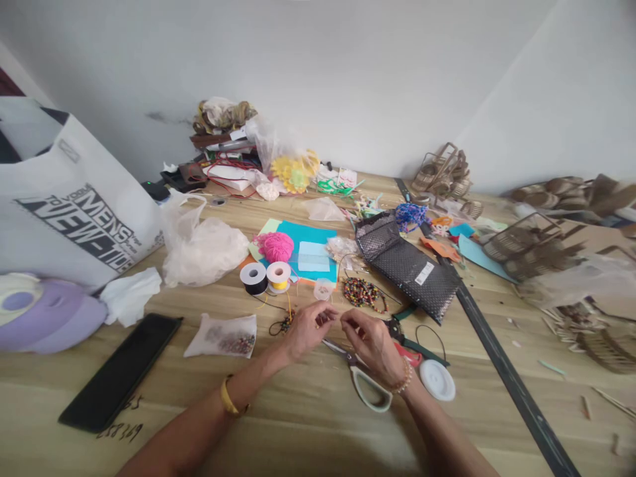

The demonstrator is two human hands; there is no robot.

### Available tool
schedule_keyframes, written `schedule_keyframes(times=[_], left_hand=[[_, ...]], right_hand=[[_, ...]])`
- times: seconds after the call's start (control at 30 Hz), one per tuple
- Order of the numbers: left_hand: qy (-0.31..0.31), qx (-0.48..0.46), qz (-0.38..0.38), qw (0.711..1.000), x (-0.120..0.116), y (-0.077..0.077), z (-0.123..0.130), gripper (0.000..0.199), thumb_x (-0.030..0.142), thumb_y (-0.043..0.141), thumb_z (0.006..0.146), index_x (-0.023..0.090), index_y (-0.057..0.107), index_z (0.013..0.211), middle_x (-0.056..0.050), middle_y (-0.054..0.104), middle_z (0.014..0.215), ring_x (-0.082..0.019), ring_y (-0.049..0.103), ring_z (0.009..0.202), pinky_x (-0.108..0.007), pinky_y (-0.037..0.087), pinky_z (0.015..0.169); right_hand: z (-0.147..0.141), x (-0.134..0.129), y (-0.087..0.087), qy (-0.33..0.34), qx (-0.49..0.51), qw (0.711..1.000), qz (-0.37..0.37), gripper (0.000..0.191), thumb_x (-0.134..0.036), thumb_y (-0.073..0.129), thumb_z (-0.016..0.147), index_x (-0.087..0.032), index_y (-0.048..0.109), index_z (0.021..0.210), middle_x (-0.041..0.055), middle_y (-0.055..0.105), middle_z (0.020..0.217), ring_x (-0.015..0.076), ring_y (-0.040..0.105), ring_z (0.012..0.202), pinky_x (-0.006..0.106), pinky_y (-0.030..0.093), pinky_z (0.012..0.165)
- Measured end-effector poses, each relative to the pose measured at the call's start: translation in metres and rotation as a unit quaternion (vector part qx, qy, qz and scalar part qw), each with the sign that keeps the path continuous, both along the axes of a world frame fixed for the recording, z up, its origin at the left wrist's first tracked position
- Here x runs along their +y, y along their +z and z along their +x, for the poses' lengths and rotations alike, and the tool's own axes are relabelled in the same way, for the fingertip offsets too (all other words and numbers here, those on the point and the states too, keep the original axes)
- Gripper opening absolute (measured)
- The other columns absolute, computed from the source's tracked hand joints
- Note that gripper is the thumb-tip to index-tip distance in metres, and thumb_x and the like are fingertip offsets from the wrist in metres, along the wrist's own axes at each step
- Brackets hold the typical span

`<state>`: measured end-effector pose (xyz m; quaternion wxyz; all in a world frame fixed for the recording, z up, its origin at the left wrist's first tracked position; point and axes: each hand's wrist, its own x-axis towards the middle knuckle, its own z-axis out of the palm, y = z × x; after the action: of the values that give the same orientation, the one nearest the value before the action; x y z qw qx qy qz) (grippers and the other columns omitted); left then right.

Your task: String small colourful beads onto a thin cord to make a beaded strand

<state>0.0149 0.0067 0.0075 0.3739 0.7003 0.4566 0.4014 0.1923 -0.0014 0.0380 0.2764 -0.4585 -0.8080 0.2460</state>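
Note:
My left hand (309,327) and my right hand (371,339) are close together over the middle of the table. Thumb and fingers of each are pinched at the tips; whatever they hold is too small to make out. Below my right hand lies a pair of scissors (371,401) with pale handles, its blades toward my left hand. Dark and coloured beads on a cord (283,324) lie beside my left hand, partly hidden by it. A heap of multicoloured beads (362,294) lies just beyond my right hand. Dark green-handled pliers (422,349) are to its right.
Black (253,279) and yellow thread spools (279,275) stand ahead, near pink yarn (276,246) and blue paper (318,232). A clear bag of beads (223,336) and a black phone-like slab (122,371) lie left. A black bubble mailer (407,265) and white lid (437,379) are right.

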Motion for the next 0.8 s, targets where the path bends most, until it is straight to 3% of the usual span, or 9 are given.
schedule_keyframes(times=[0.13,0.23,0.37,0.57,0.67,0.8], left_hand=[[-0.016,0.017,0.075,0.997,-0.002,-0.002,0.001,0.015,0.004,0.056,0.078,0.015,0.066,0.080,-0.005,0.071,0.082,-0.015,0.066,0.075,-0.024,0.052,0.068],[-0.037,0.031,0.150,0.988,-0.006,-0.004,0.002,0.014,0.006,0.055,0.082,0.016,0.065,0.081,-0.006,0.071,0.084,-0.016,0.066,0.081,-0.027,0.053,0.076],[-0.080,0.080,0.229,0.967,-0.011,-0.005,0.002,0.022,0.003,0.047,0.086,0.016,0.065,0.088,-0.007,0.071,0.091,-0.017,0.066,0.091,-0.028,0.053,0.083],[-0.110,0.120,0.304,0.939,-0.012,-0.005,-0.003,0.030,-0.002,0.042,0.083,0.016,0.065,0.089,-0.006,0.071,0.092,-0.017,0.064,0.090,-0.029,0.052,0.082],[-0.072,0.076,0.292,0.951,-0.011,-0.006,-0.007,0.033,-0.004,0.040,0.076,0.017,0.064,0.084,-0.007,0.070,0.090,-0.017,0.065,0.088,-0.029,0.053,0.080],[0.034,0.006,0.263,0.964,-0.005,-0.006,-0.013,0.035,-0.006,0.037,0.070,0.017,0.063,0.077,-0.006,0.068,0.079,-0.016,0.064,0.077,-0.028,0.052,0.070]], right_hand=[[0.003,0.009,-0.004,-0.039,0.061,0.991,-0.113,0.026,-0.035,0.042,0.094,-0.015,0.059,0.090,-0.0009,0.056,0.059,0.0111,0.051,0.050,0.021,0.038,0.051],[0.002,0.019,-0.013,-0.014,0.095,0.970,-0.223,0.039,-0.048,0.042,0.092,-0.016,0.056,0.076,-0.0038,0.047,0.050,0.0093,0.044,0.044,0.021,0.032,0.045],[-0.004,0.026,-0.026,0.002,0.152,0.942,-0.299,0.050,-0.063,0.046,0.084,-0.019,0.045,0.063,-0.0064,0.039,0.045,0.0069,0.034,0.040,0.020,0.025,0.040],[-0.011,0.030,-0.041,-0.003,0.245,0.883,-0.400,0.045,-0.062,0.058,0.076,-0.019,0.045,0.070,-0.0098,0.036,0.045,0.0050,0.028,0.036,0.019,0.019,0.037],[-0.012,0.031,-0.047,-0.029,0.243,0.903,-0.354,0.034,-0.049,0.063,0.073,-0.018,0.049,0.073,-0.0073,0.044,0.050,0.0067,0.035,0.040,0.019,0.026,0.039],[-0.015,0.025,-0.045,-0.072,0.114,0.978,-0.156,0.014,-0.030,0.056,0.079,-0.017,0.053,0.076,-0.0007,0.056,0.064,0.0120,0.051,0.056,0.023,0.038,0.054]])
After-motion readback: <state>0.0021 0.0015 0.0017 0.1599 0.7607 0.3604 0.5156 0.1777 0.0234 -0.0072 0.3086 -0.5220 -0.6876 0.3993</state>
